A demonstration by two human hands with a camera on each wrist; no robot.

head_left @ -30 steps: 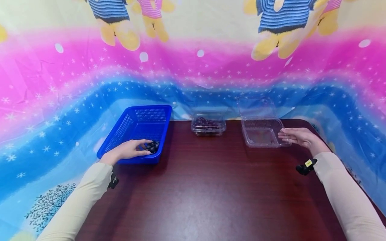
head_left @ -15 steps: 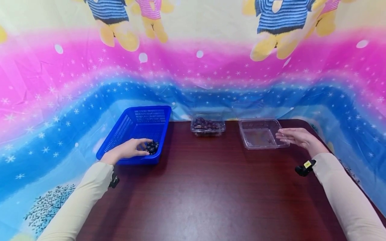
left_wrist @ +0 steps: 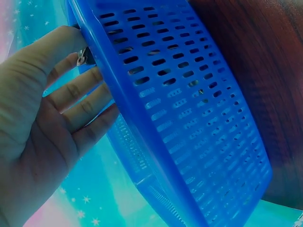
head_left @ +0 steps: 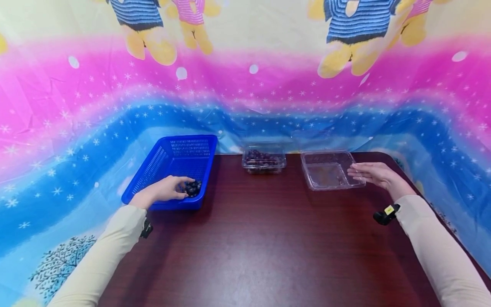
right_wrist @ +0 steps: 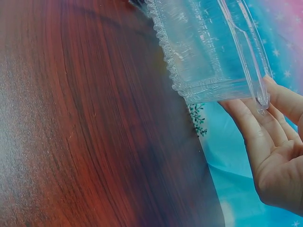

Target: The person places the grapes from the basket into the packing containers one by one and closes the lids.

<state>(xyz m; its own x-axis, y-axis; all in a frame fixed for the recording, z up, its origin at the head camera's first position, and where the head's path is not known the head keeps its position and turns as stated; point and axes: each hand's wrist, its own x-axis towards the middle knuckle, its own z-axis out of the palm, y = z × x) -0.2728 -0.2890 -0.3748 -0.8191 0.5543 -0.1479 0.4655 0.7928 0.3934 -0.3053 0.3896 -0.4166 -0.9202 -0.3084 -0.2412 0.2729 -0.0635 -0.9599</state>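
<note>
While the left hand (head_left: 164, 189) reaches into a blue basket (head_left: 189, 148), thumb and fingers apart, dark fruit (head_left: 193, 188) at their tips, basket wall just beyond, right hand (head_left: 377, 175) touching a clear box (head_left: 318, 186) with straight fingers, fruit-filled tub (head_left: 264, 160) between.

One table (head_left: 249, 247); one blue basket (head_left: 193, 146); two clear plastic boxes (head_left: 333, 186); one left hand (head_left: 166, 187); one right hand (head_left: 377, 175); two black wrist devices (head_left: 385, 215); dark round fruits (head_left: 194, 188) and boxed reddish fruits (head_left: 261, 156), both too clustered to count.

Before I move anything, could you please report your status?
Left hand at dark fruit in blue basket. Right hand touching clear container. Lidded box between, blocking neither.
</note>
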